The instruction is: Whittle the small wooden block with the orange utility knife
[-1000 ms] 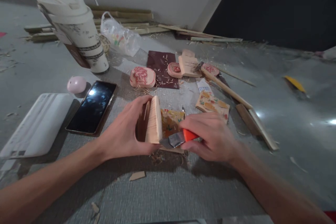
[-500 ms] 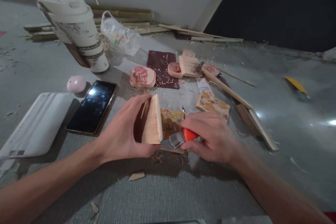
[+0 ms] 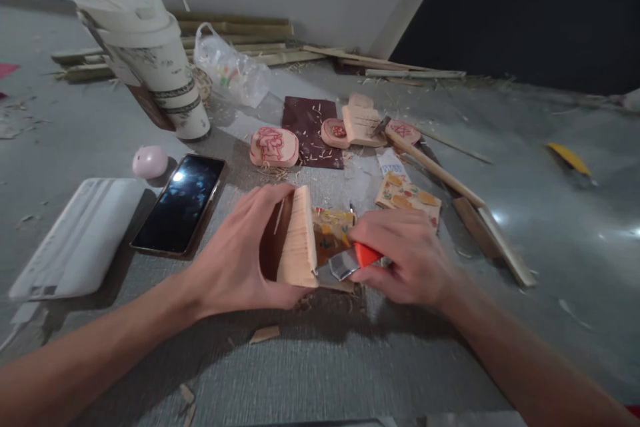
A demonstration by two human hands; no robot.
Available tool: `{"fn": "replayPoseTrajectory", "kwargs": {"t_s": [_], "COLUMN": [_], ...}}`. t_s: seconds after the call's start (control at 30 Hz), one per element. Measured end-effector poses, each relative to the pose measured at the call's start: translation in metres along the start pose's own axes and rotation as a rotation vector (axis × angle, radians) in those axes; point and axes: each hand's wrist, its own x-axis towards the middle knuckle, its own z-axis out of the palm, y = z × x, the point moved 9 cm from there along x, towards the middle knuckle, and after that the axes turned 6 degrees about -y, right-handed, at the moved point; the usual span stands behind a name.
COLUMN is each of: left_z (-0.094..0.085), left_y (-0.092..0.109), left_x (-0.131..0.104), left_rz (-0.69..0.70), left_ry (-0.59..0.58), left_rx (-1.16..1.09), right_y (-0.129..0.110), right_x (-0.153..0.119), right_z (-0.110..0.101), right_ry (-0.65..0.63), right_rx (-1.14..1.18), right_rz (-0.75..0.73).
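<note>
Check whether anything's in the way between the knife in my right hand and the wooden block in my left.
Nothing visible: the knife has its tip at the lower right corner of the wooden block. Your left hand has its thumb close below.

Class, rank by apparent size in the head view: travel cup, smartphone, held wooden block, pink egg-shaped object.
1. Travel cup
2. Smartphone and wooden block, order unsure: left hand partly covers block
3. Pink egg-shaped object

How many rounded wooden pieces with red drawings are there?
3: a left piece at the left edge of the dark sheet, a middle piece at its right edge, and a right piece beyond the wooden-handled tool. Others may be hidden.
</note>
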Motion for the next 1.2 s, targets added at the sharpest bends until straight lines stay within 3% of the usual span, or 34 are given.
{"fn": "replayPoseTrajectory", "kwargs": {"t_s": [0.5, 0.67, 0.77, 0.87, 0.97, 1.2], "left_z": [-0.008, 0.006, 0.002, -0.008, -0.009, -0.005], "left_y": [-0.001, 0.015, 0.011, -0.003, -0.01, -0.005], "left_x": [0.0, -0.001, 0.0, 0.001, 0.002, 0.002], "left_rz": [-0.004, 0.055, 0.009, -0.067, -0.09, -0.063], "left_ry": [0.037, -0.044, 0.006, 0.079, 0.079, 0.058], "left_rx": [0.116, 0.086, 0.086, 0.102, 0.096, 0.107], "right_y": [0.001, 0.034, 0.046, 0.039, 0.024, 0.011], "right_x": [-0.003, -0.01, -0.015, -0.014, -0.009, -0.004], "right_z": [-0.004, -0.022, -0.03, -0.023, -0.01, -0.001], "right_ry": [0.04, 0.123, 0.16, 0.117, 0.055, 0.031], "right_rx": [-0.149, -0.241, -0.219, -0.179, -0.124, -0.032], "right_rz": [0.032, 0.168, 0.187, 0.152, 0.092, 0.04]}}
